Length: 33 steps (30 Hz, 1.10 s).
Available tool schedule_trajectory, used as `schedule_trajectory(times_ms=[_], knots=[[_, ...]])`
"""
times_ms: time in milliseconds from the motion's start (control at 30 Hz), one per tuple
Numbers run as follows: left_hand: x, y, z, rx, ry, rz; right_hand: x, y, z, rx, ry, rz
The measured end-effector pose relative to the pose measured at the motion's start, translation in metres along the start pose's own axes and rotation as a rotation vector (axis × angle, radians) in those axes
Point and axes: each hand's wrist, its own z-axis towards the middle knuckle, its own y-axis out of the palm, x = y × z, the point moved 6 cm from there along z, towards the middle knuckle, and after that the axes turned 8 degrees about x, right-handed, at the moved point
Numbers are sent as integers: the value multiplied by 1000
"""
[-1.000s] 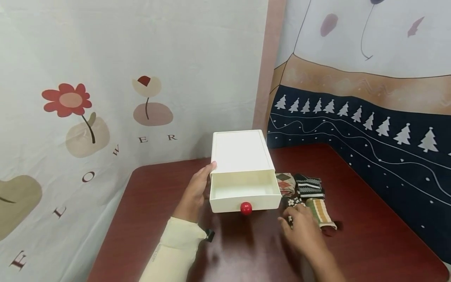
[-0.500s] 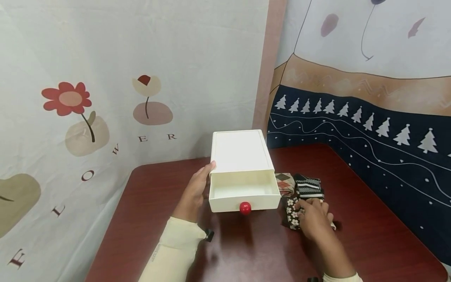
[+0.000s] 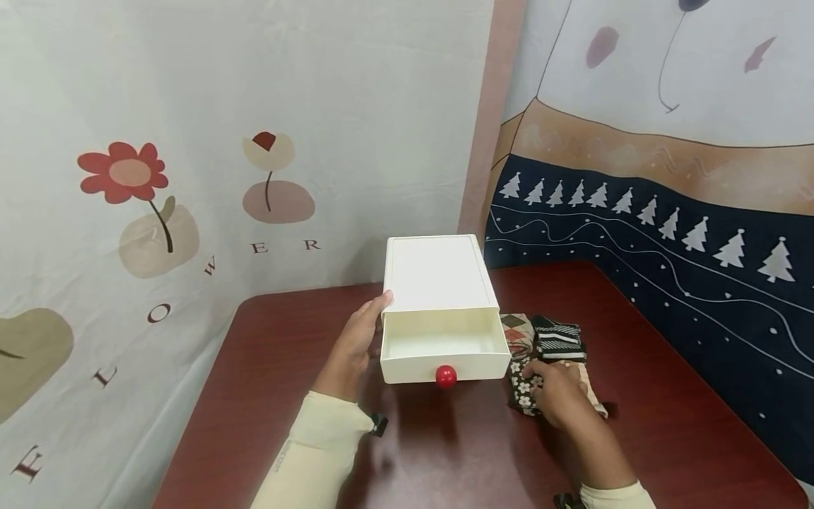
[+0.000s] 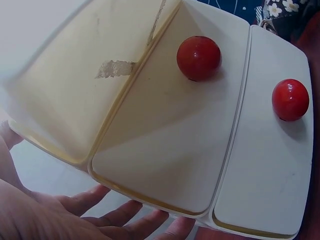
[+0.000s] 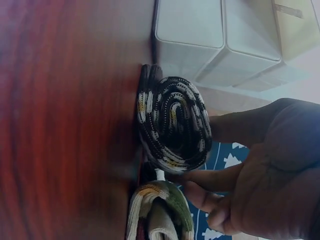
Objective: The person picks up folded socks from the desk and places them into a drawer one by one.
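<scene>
A white drawer cabinet (image 3: 439, 272) stands on the table with its top drawer (image 3: 445, 367) pulled out, nothing lying inside. My left hand (image 3: 355, 339) rests along the cabinet's left side, thumb near the top edge; the left wrist view shows its fingers (image 4: 125, 215) extended against the side wall. Over the rolled socks at the right, my right hand (image 3: 562, 396) holds a dark floral rolled sock (image 5: 175, 125) with thumb and finger at its sides. That sock still sits on the table. A green, cream and orange striped sock (image 5: 161, 210) lies beside it, partly covered by the hand in the head view.
Behind these lie an argyle rolled sock (image 3: 518, 334) and a black-and-white striped one (image 3: 559, 339), close to the cabinet's right side. Two lower drawers carry red knobs (image 4: 199, 58). The dark red table (image 3: 286, 353) meets hanging cloths at its back and right.
My right hand has moved right and come down onto the floral sock, then shifted slightly left. The left hand and the cabinet stay put; the head view has turned a little.
</scene>
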Motion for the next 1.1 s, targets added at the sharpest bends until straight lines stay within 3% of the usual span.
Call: schedule_trajectory(times_ms=[167, 533, 1100], knots=[[1, 0, 0, -3, -4, 12, -6, 5, 5, -42, -58, -12], [0, 1, -1, -15, -3, -13, -17, 9, 8, -65, -73, 39], [0, 0, -3, -18, 14, 27, -22, -3, 1, 62, -67, 121]])
